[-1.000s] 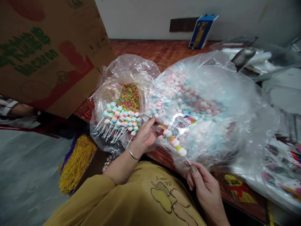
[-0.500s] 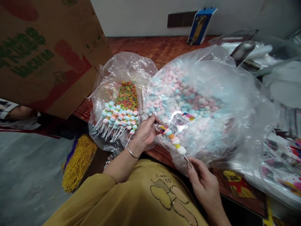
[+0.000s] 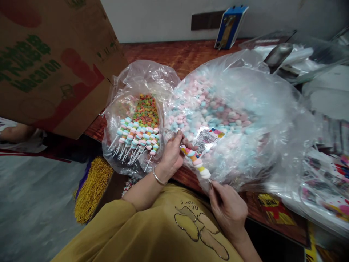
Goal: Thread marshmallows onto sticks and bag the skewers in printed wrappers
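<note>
My left hand [image 3: 172, 152], with a bangle at the wrist, is closed on a clear wrapper with a colourful print. A candy skewer [image 3: 196, 162] of pink, blue, orange, yellow and white pieces slants down from it, its upper end inside the wrapper. My right hand [image 3: 227, 203] pinches the short stick at the skewer's lower end. A silver printed packet [image 3: 205, 141] lies just beyond my left fingers. Several finished skewers [image 3: 139, 136] rest in the left plastic bag beside small ring candies [image 3: 147, 111]. The large bag [image 3: 212, 105] holds pink, blue and white candies.
A cardboard box [image 3: 54, 65] stands at the left. At the back are a blue device [image 3: 231, 27] and a metal scoop [image 3: 278, 56]. Printed wrappers [image 3: 327, 196] lie at the right, with a red and gold packet [image 3: 275, 209] nearer. Another person's arm [image 3: 16, 133] shows at far left.
My right hand has moved left and slightly up, bringing the skewer closer to my left hand. The skewer's upper end now sits nearer my left fingers.
</note>
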`<state>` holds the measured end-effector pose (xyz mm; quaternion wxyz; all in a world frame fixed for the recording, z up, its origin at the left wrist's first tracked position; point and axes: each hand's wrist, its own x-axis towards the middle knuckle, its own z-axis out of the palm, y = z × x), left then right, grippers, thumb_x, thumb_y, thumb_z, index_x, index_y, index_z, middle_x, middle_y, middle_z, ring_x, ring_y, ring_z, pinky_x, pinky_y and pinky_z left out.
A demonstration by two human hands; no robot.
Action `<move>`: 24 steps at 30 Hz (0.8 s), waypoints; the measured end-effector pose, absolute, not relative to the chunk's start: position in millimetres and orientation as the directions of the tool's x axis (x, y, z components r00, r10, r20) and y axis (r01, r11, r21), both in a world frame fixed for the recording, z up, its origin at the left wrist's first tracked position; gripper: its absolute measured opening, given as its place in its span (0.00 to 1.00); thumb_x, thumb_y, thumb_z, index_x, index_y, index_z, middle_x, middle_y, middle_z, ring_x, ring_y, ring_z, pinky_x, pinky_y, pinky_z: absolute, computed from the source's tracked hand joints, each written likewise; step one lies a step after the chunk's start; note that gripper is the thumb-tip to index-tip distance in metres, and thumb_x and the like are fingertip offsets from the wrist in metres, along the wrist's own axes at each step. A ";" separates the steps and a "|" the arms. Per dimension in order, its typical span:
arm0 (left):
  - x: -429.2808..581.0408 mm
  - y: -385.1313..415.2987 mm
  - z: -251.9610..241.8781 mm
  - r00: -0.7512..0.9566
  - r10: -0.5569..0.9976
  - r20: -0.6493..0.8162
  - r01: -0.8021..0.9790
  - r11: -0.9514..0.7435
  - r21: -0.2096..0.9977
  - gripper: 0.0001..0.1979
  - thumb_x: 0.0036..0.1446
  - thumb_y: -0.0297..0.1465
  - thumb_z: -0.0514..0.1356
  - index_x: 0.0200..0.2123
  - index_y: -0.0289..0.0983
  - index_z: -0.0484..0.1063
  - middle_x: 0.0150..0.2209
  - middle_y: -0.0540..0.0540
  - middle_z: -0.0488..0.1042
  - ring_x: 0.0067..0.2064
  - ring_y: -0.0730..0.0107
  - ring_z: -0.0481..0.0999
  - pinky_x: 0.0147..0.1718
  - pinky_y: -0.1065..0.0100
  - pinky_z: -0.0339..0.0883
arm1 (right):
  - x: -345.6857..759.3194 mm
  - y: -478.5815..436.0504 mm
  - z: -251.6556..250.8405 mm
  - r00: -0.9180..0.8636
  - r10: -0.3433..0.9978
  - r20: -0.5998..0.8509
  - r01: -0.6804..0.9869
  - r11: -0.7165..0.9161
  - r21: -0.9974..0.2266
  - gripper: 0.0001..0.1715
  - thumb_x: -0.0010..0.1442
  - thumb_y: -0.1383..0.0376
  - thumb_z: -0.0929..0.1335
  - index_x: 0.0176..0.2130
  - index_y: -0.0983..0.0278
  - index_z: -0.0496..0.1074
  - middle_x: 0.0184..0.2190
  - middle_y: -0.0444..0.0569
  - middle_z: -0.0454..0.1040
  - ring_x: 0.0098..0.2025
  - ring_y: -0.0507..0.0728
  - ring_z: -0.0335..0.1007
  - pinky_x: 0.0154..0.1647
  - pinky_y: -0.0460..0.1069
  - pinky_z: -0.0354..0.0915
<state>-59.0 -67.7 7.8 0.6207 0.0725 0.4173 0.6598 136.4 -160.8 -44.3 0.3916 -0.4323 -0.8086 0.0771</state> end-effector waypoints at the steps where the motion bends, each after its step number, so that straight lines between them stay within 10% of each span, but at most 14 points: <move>1: -57.2 -67.5 8.0 -0.235 0.875 -0.423 -0.751 0.113 0.650 0.19 0.58 0.41 0.70 0.28 0.37 0.65 0.22 0.57 0.65 0.23 0.79 0.68 0.37 0.69 0.76 | 135.4 -161.3 -43.6 -0.317 0.763 0.563 0.637 0.611 -0.469 0.07 0.68 0.71 0.68 0.46 0.63 0.74 0.25 0.45 0.73 0.25 0.54 0.67 0.30 0.49 0.63; 14: -41.4 -67.3 19.0 -0.239 0.867 -0.437 -0.839 0.042 0.542 0.17 0.59 0.40 0.70 0.31 0.37 0.67 0.23 0.57 0.65 0.24 0.81 0.67 0.42 0.68 0.76 | 117.7 -166.9 -42.4 -0.126 0.888 0.442 0.508 0.441 -0.740 0.07 0.67 0.69 0.68 0.43 0.61 0.77 0.28 0.46 0.79 0.28 0.54 0.74 0.31 0.48 0.67; 20: -40.4 -70.1 9.3 -0.119 0.925 -0.360 -0.842 0.099 0.531 0.17 0.59 0.43 0.69 0.34 0.38 0.70 0.24 0.57 0.65 0.25 0.79 0.68 0.45 0.66 0.76 | 113.2 -166.5 -38.7 -0.107 0.992 -0.071 0.138 -0.056 -0.989 0.16 0.68 0.54 0.68 0.37 0.63 0.78 0.22 0.43 0.73 0.22 0.52 0.67 0.23 0.46 0.62; 24: -39.3 -73.6 7.8 -0.040 0.940 -0.338 -0.859 0.141 0.492 0.19 0.57 0.47 0.69 0.36 0.38 0.71 0.24 0.56 0.65 0.25 0.78 0.67 0.46 0.64 0.76 | 108.0 -165.6 -44.9 -0.237 0.900 -0.366 -0.236 -0.419 -0.877 0.23 0.67 0.46 0.68 0.37 0.64 0.76 0.17 0.34 0.53 0.16 0.47 0.47 0.17 0.45 0.51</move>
